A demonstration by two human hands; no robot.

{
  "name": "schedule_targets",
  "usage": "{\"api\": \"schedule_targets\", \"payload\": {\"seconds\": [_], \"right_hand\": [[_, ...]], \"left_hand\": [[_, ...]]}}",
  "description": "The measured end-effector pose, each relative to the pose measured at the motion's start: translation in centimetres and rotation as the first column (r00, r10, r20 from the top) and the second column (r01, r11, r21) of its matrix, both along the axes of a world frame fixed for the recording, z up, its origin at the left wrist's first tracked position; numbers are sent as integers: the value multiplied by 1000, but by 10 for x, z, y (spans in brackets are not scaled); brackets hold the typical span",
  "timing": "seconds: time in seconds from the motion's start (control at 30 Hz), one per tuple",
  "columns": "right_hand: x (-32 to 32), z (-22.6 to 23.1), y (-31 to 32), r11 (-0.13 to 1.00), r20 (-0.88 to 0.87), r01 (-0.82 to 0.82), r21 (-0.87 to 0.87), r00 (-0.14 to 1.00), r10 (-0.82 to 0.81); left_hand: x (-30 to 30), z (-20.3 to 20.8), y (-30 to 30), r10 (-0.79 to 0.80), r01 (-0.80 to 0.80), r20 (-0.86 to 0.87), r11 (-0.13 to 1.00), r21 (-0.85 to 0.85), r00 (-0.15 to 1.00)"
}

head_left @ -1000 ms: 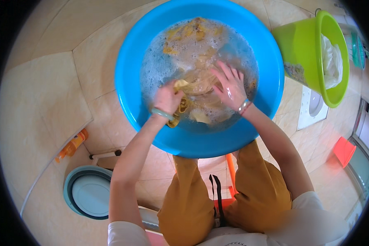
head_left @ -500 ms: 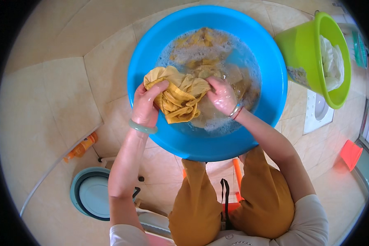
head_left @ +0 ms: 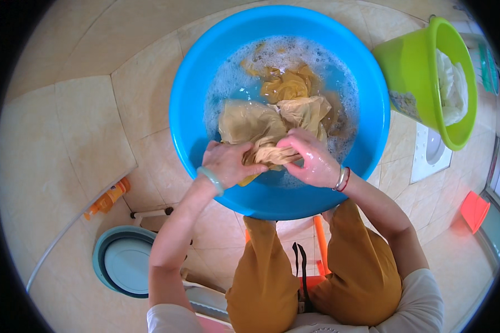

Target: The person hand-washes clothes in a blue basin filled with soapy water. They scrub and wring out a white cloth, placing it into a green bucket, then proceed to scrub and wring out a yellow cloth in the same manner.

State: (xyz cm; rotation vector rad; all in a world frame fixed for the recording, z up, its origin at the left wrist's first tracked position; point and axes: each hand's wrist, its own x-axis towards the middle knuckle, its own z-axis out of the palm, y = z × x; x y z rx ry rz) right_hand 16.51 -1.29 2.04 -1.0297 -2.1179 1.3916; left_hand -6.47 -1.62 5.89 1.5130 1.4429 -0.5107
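A wet tan-and-yellow garment point(head_left: 251, 123) hangs over soapy water in a large blue basin point(head_left: 375, 116). My left hand point(head_left: 225, 162) grips its bunched near part, thumb pointing inward. On the same gathered fold, my right hand point(head_left: 315, 159) pinches from the other side with thumb and fingers. Both hands are close together over the basin's near side. Beyond them, a mustard-yellow wet cloth point(head_left: 288, 84) lies partly under the surface among white suds. Where it ends and the held garment begins is hard to make out.
At right a lime-green bucket point(head_left: 408, 75) holds white cloth point(head_left: 453, 91); a white floor fixture point(head_left: 429, 155) lies beyond. At lower left are a teal collapsible basin point(head_left: 126, 261) and an orange bottle point(head_left: 111, 197). My knees touch or nearly touch the blue basin's near edge.
Both hands have come nearer the basin's front, with the left turned palm-down. The garment, bundled in the left hand before, now spreads forward toward the water.
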Motion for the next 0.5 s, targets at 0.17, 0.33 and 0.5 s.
{"api": "schedule_targets", "payload": {"seconds": [0.17,0.33,0.5], "right_hand": [[10,-12,12,997,61,-59,-56,996,63],[17,-70,62,953,481,-94,288,875,-59],[1,-88,84,928,608,-204,310,794,-29]], "left_hand": [[-22,-33,-44,307,-561,688,809,175,657],[-26,-1,-57,311,-526,800,850,8,514],[-29,0,-63,500,-536,679,824,-183,538]]}}
